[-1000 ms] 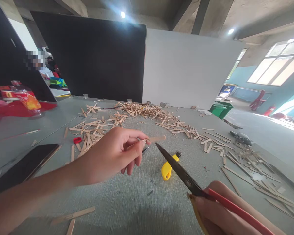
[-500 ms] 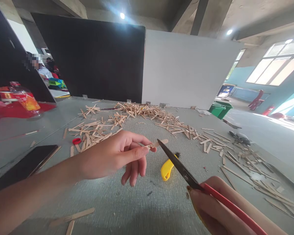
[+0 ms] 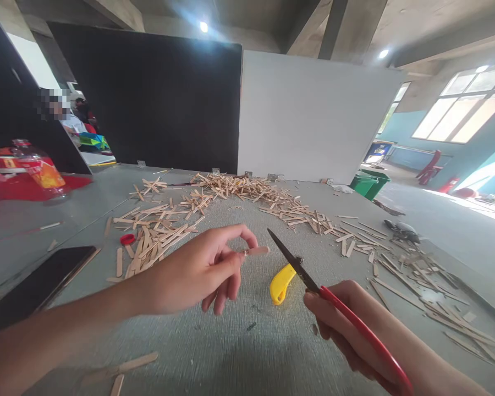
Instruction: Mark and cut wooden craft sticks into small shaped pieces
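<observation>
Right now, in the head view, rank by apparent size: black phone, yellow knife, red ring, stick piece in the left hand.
1. black phone
2. yellow knife
3. stick piece and red ring: too alike to rank

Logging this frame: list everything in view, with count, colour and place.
table: one, grey, across the foreground
sticks: many, pale wood, strewn over the middle and right of the table
knife: one, yellow, on the table between the hands
phone: one, black, near left on the table
ring: one, red, beside the left sticks
bottle: one, clear with orange label, far left
boards: two, black and white, upright behind the table
bins: two, green, on the floor at right
other person: one, far left, behind the black board
short stick: one, pale wood, in the left fingertips
scissors: one, dark blades, red handles, in the right grip
left hand: centre, pinching the short stick
right hand: lower right, holding the scissors
</observation>
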